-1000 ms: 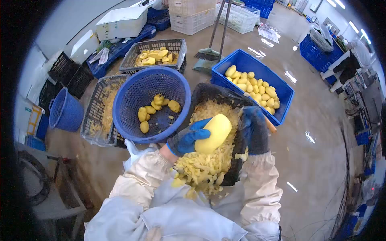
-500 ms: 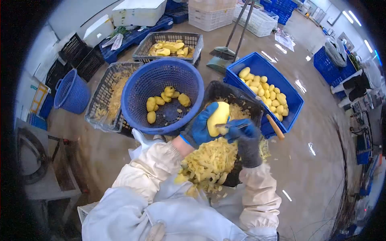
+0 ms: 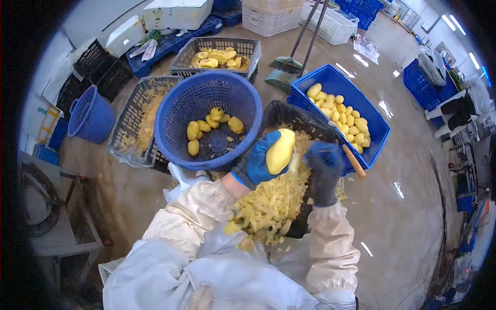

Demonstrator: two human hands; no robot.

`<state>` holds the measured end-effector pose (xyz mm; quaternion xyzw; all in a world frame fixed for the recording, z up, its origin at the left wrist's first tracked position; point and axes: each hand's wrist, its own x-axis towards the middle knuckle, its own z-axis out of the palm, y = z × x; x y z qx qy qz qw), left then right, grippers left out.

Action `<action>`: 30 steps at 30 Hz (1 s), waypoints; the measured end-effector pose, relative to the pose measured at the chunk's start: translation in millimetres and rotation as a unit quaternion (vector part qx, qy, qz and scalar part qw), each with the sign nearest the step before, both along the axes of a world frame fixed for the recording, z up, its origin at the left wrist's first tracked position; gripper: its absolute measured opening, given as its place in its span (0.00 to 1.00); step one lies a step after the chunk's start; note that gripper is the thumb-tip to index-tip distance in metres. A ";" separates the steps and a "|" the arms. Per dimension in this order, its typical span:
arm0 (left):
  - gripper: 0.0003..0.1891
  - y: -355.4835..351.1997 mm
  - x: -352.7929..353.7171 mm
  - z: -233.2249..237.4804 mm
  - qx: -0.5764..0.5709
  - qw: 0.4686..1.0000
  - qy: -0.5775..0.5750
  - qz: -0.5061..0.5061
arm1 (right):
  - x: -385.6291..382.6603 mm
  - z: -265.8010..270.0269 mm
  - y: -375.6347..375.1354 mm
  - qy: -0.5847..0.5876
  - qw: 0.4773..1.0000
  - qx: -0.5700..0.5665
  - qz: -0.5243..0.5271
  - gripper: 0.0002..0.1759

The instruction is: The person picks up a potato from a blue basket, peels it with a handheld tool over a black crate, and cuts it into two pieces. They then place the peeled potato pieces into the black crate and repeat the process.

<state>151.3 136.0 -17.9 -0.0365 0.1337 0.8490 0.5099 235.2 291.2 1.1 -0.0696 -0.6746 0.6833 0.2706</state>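
My left hand (image 3: 257,161), in a blue-palmed glove, is wrapped round a large peeled yellow potato (image 3: 280,152) and tilts it upright. Just right of it is my gloved right hand (image 3: 324,168), smeared by motion and apart from the potato. Its fingers look closed; the peeler seen in it half a second ago is lost in the blur. Below both hands, a heap of potato peelings (image 3: 274,206) fills a dark-lined container (image 3: 276,112). Several unpeeled potatoes (image 3: 212,122) lie in the round blue basket (image 3: 173,98) to the left.
A blue crate (image 3: 380,126) of peeled potatoes (image 3: 341,116) stands at right, a wooden handle (image 3: 354,163) by its near corner. Black crates with peelings (image 3: 147,116) and potato pieces (image 3: 219,58) sit behind the basket. A broom and dustpan (image 3: 285,75) stand beyond on the wet floor.
My right hand has moved right and slightly down, away from the potato. A pale blurred streak now shows between the hands. My left hand still grips the potato.
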 end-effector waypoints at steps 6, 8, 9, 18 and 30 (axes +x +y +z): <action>0.25 -0.9 6.1 22.8 -0.068 0.993 0.093 0.008 | 13.6 28.6 -25.0 -0.080 0.979 -0.121 0.145 0.04; 0.26 -4.9 15.6 14.7 -0.068 0.990 0.117 -0.044 | 2.2 1.7 19.9 -0.049 0.997 0.050 0.043 0.04; 0.28 -5.5 19.7 12.0 -0.062 0.984 0.142 -0.087 | -0.1 -1.8 32.9 -0.032 0.990 0.141 -0.001 0.04; 0.33 -5.2 19.6 31.2 -0.104 0.981 0.154 0.057 | 19.3 36.1 -20.3 -0.085 0.982 -0.139 0.094 0.07; 0.27 -16.6 20.9 1.4 0.014 0.974 0.196 -0.117 | 9.3 8.3 32.9 -0.087 0.986 0.141 -0.002 0.07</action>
